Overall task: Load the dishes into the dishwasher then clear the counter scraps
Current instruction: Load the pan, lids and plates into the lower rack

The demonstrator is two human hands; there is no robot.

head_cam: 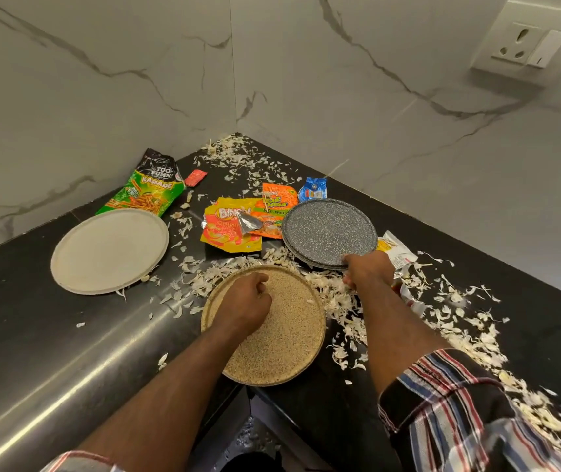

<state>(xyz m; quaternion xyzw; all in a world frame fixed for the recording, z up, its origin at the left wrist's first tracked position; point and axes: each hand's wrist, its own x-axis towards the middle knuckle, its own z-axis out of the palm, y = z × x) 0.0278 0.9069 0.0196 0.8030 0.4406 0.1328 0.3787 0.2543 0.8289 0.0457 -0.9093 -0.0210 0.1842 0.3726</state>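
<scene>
A tan speckled plate (285, 345) lies at the counter's front edge. My left hand (246, 303) rests over it with its fingers curled; whether they pinch a scrap I cannot tell. A grey speckled plate (326, 229), stacked on another one like it, sits behind to the right. My right hand (367, 269) grips its near rim. A white plate (108, 250) lies to the left. Garlic peels (340, 301) are scattered over the black counter (33, 318), thickest between the plates and along the right side.
Empty snack wrappers lie behind the plates: a green one (147, 189), a yellow-orange one (228, 226), an orange one (277, 207), a blue one (313, 189), a white one (396, 248). Marble walls meet in the corner. A wall socket (524, 46) sits top right.
</scene>
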